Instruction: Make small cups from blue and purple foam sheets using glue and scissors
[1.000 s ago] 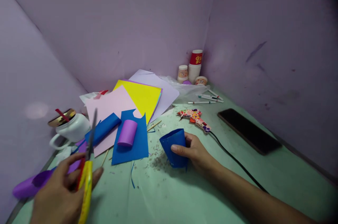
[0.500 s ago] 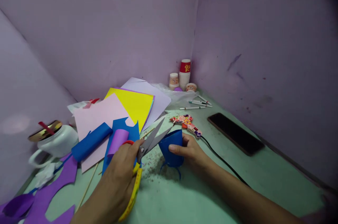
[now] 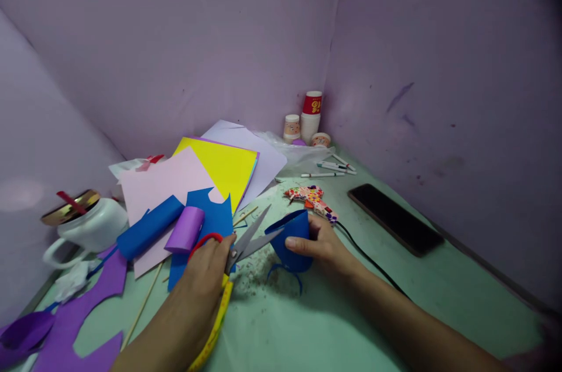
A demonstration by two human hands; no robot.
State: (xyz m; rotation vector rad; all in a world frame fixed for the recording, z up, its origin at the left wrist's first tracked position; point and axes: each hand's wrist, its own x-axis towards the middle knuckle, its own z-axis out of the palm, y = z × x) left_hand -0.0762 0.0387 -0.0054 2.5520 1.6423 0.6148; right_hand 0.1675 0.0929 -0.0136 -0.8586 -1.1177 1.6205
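My left hand (image 3: 204,278) is closed around the red and yellow handles of a pair of scissors (image 3: 248,243). The blades are spread apart, and one tip reaches the rim of a blue cup (image 3: 292,243) that looks made of foam or paper sheet. My right hand (image 3: 322,246) grips the cup from its right side, thumb across the front. The cup tilts a little to the left. A thin blue strip (image 3: 287,271) curls below it. To the left of my left hand lie a purple roll (image 3: 187,230) and a blue roll (image 3: 151,227).
Right of the cup are a flower-patterned glue gun (image 3: 311,199) with a black cord and a phone (image 3: 395,217). Pens (image 3: 336,167) and paper cups (image 3: 311,114) stand or lie behind. At left are coloured sheets (image 3: 223,164), purple offcuts (image 3: 105,281) and a white mug (image 3: 96,226).
The cup and my right hand have shifted slightly right in view. My left hand with the scissors has moved slightly left and the blade tips sit lower. The purple roll has shifted left.
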